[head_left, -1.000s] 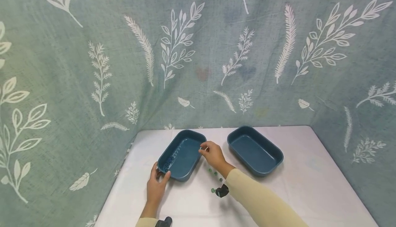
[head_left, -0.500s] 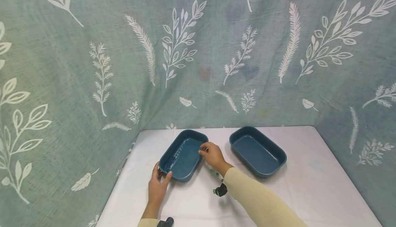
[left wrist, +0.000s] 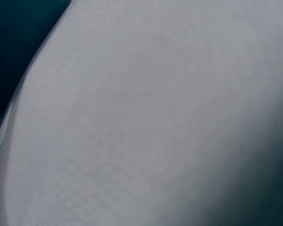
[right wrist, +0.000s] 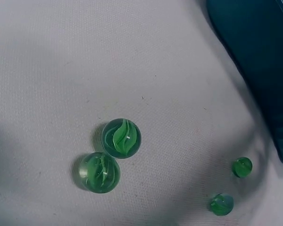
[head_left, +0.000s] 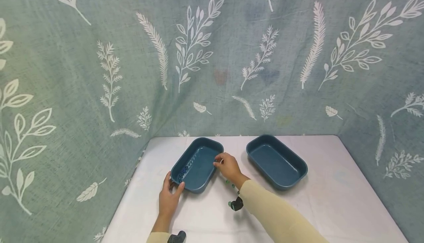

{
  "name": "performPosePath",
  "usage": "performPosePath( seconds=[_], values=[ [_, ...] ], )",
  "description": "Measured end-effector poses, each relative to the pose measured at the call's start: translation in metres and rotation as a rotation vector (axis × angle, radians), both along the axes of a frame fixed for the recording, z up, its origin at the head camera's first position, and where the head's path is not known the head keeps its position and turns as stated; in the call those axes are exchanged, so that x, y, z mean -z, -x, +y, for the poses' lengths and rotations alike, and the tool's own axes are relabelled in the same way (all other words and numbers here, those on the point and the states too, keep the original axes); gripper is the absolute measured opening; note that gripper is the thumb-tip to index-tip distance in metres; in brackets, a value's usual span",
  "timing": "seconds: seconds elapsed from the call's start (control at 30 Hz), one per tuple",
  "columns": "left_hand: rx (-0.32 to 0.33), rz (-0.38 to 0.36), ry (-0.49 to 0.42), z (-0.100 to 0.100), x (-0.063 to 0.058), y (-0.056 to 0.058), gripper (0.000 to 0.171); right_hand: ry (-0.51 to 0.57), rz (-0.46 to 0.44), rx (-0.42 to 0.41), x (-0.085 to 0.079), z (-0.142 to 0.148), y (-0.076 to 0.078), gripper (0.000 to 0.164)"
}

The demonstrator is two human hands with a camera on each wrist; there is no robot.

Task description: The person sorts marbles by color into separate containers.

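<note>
Unmoved, left hand [head_left: 168, 201] grips tray [head_left: 200, 167], lengthwise slanting away rightward; right hand's [head_left: 229, 167] hold unclear.

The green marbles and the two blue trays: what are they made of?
The green marbles look like glass, smooth and glossy: they are see-through, with swirls inside and small highlights. The left blue tray and right blue tray look like semi-gloss moulded plastic, given their rounded corners and soft sheen, though coated metal can't be ruled out.

Glass, plastic, cloth

Marbles [right wrist: 121, 138]: smooth glossy glass look. Left tray [head_left: 201, 167], right tray [head_left: 272, 162]: smooth plastic look, slight sheen. Tablecloth [head_left: 331, 188]: matt, fine weave. Backdrop [head_left: 228, 44]: matt woven fabric, lightly rumpled. Sleeve [head_left: 275, 210]: matt cloth
</note>
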State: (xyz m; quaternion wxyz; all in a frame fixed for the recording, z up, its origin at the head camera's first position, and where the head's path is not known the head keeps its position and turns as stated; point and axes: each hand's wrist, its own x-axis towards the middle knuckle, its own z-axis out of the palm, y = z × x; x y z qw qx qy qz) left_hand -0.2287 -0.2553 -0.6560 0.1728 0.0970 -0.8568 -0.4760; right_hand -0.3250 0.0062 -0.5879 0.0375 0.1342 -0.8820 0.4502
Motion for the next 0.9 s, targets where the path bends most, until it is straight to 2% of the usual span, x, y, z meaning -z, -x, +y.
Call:
performPosePath(
  seconds=[0.23,0.73,0.9],
  values=[
    [-0.001,0.001,0.000,0.001,0.002,0.003,0.082,-0.008,-0.004,0.010,-0.002,0.000,0.001,0.018],
    [-0.008,0.030,0.001,0.005,-0.006,0.005,0.079,0.014,-0.016,-0.003,-0.003,0.005,0.003,0.026],
    [-0.015,-0.009,0.016,0.002,-0.001,0.002,0.081,0.023,-0.056,-0.019,0.000,0.010,-0.002,0.023]
  ],
)
